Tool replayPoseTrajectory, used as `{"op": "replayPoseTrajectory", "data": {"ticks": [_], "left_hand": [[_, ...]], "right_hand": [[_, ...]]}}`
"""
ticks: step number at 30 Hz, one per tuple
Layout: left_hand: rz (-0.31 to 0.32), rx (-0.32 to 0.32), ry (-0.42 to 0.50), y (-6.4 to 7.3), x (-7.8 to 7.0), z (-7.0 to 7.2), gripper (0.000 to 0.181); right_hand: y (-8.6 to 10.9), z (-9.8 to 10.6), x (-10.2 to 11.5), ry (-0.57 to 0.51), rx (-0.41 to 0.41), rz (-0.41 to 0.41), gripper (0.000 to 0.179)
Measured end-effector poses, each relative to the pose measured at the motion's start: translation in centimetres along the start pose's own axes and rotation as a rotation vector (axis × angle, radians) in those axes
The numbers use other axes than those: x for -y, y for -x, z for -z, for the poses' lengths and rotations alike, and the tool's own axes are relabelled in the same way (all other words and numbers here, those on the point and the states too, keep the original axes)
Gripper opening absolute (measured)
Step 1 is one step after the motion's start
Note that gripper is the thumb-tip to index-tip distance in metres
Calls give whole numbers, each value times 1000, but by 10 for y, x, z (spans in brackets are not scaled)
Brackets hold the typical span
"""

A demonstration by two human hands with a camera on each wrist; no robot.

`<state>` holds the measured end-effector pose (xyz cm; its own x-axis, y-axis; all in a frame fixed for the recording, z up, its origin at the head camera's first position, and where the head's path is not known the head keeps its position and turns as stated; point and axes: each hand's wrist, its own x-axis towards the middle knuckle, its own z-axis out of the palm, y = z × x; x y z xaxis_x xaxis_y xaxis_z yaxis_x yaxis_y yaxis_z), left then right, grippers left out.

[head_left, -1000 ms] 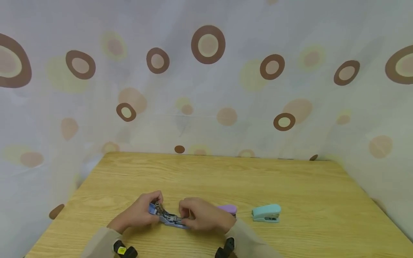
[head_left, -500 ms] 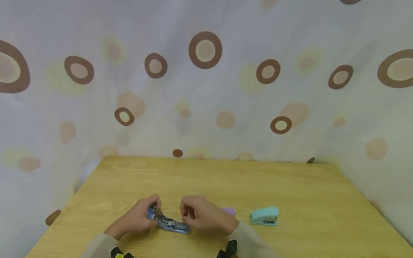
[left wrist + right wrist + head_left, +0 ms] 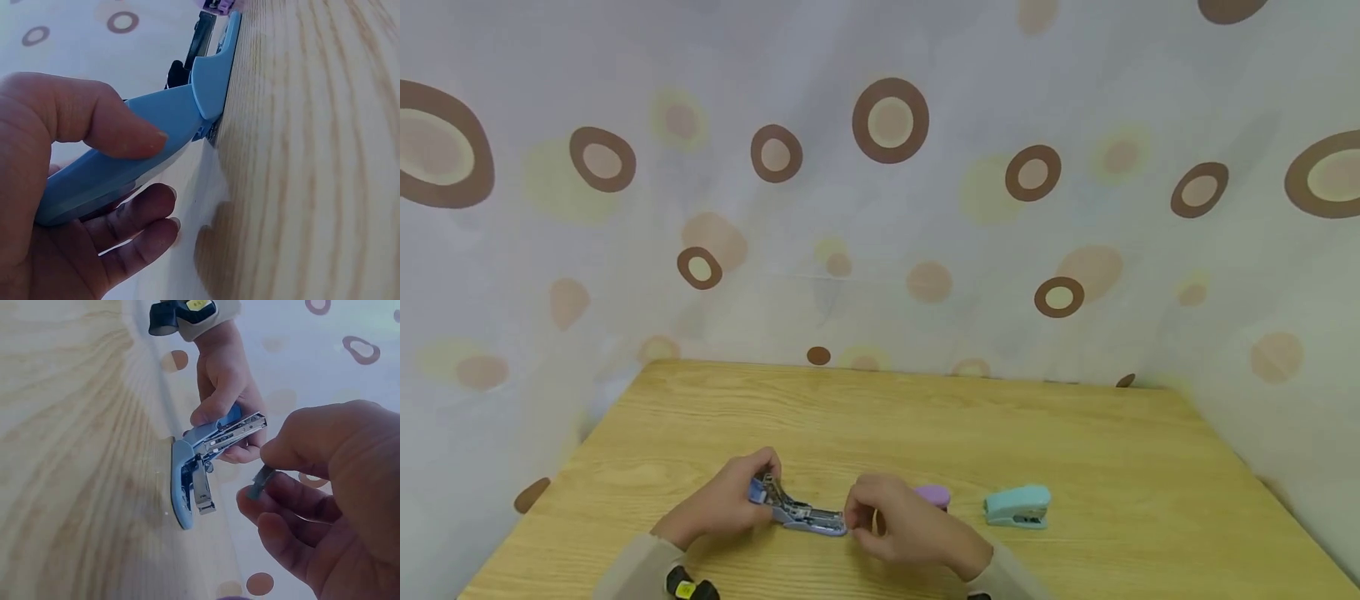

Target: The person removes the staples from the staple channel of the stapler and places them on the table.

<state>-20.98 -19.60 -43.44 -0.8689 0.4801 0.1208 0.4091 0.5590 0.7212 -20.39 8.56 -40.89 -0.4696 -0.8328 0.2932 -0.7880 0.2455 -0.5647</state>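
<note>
My left hand (image 3: pixel 726 500) grips the raised upper arm of a blue stapler (image 3: pixel 812 522), thumb on one side. The stapler is swung wide open, its base on the table and its metal parts exposed, as the right wrist view shows. In the left wrist view the thumb presses along the blue casing (image 3: pixel 112 169). Just right of the stapler's front end is my right hand (image 3: pixel 913 525), apart from it. Between thumb and fingers it pinches a short grey strip of staples (image 3: pixel 261 481).
Behind my right hand lies a purple stapler (image 3: pixel 934 496), partly hidden. Farther right on the wooden table (image 3: pixel 1120 467) stands a light teal stapler (image 3: pixel 1018 507). A patterned curtain (image 3: pixel 925 225) hangs along the table's back edge.
My right hand has drawn away to the right from the stapler's front end, uncovering it. The left hand keeps its grip on the opened stapler. The head view has shifted slightly.
</note>
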Motion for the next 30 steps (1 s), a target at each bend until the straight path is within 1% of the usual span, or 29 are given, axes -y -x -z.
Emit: {"op": "replayPoseTrajectory", "data": {"ticks": [4, 6, 9, 11, 13, 15, 17, 19, 21, 27, 30], "left_hand": [[-15, 4, -3, -1, -2, -1, 32], [-14, 12, -4, -1, -2, -1, 32], [0, 24, -16, 1, -2, 0, 30], [3, 23, -25, 1, -2, 1, 29], [3, 21, -27, 1, -2, 1, 28], [-1, 18, -26, 1, -2, 1, 27], [-2, 18, -17, 1, -2, 1, 26], [-4, 23, -14, 1, -2, 1, 26], [-3, 28, -8, 1, -2, 0, 26], [-17, 33, -16, 1, -1, -1, 29], [-25, 30, -31, 1, -1, -1, 29]], "right_hand": [[20, 2, 3, 9, 1, -12, 12], [30, 3, 4, -18, 31, -54, 10], [43, 3, 5, -93, 96, -155, 7], [48, 3, 7, -182, 129, -252, 7], [52, 2, 8, -258, 144, -323, 6], [56, 1, 8, -330, 151, -373, 6], [59, -1, 7, -374, 160, -396, 5], [61, -3, 5, -400, 174, -384, 6], [63, -5, 2, -392, 182, -350, 8], [64, -9, -5, -275, 185, -209, 7], [65, -8, -5, -257, 185, -193, 11]]}}
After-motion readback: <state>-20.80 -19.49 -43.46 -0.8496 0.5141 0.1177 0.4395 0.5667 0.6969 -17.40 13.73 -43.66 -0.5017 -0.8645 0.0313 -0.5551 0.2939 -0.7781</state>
